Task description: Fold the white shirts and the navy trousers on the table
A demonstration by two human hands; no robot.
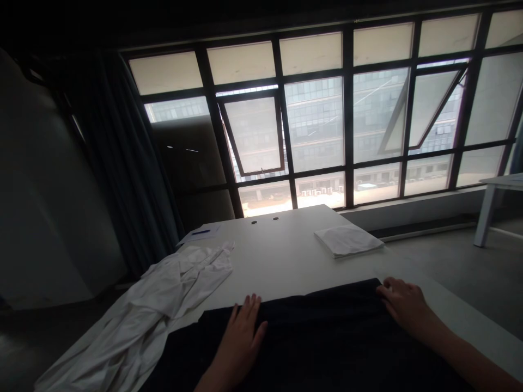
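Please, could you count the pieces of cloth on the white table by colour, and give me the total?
White: 2 (a crumpled white cloth, a folded white cloth)
Dark: 1 (a dark cloth, under the left hand and the right hand)
Total: 3

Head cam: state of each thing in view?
left hand, open, flat on the dark cloth
right hand, open, fingers at the dark cloth's far edge
dark cloth, spread out, hanging off the near table edge
white garment, crumpled, on the table's left side
folded white cloth, folded, lying flat on the white table
left window pane, tilted open
right window pane, tilted open
curtain, hanging beside the window
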